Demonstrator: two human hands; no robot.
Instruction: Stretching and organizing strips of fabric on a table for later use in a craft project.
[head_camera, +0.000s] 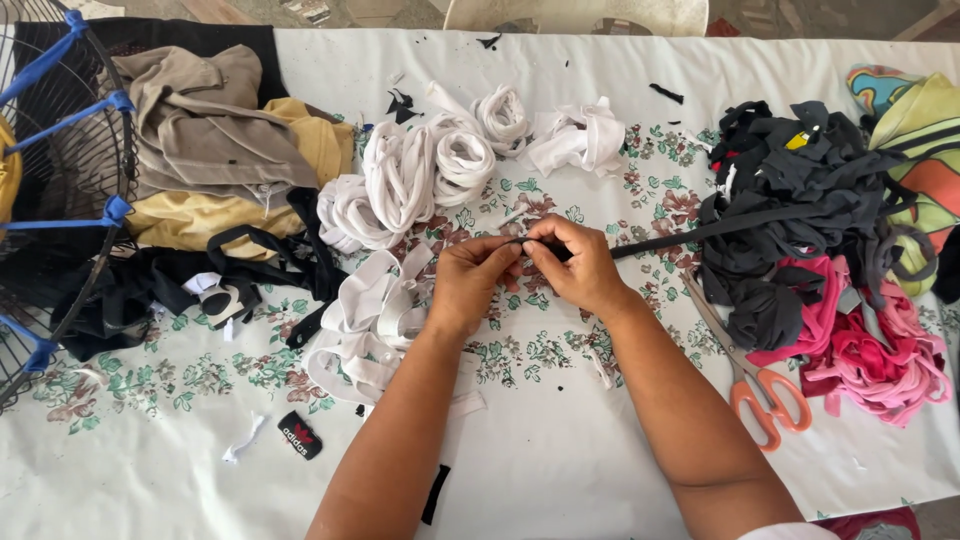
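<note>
Dark grey fabric strip (700, 228): pinched at its near end by both hands at table centre, then running taut to the right into the pile of dark grey strips (790, 210).

Left hand (468, 280): fingers curled, thumb and forefinger tips closed on the strip end. Right hand (580, 265): same config, fingertips clamped on the strip just beside the left's; the two hands touch at the fingertips. Both forearms rest low over the tablecloth (560, 460), which is white w/ a floral band across the middle.

Surroundings, left to right:
- Fan guard (60, 200), wire w/ blue clips, at the left edge.
- Folded garments, beige (200, 115) over yellow (200, 215), w/ black cloth pieces (150, 285) in front.
- White strip bundles (410, 175), rolled and looped, behind the hands; a looser white bunch (365, 310) just beside the left wrist.
- Small black label (300, 435) and scattered scraps near the front edge.
- Orange-handled scissors (765, 395), lying flat near the right forearm, blades pointing up-left, not touched.
- Pink strip pile (870, 350), touching the dark grey pile on its near side.
- Multicoloured cloth (920, 140) at the far right.
</note>
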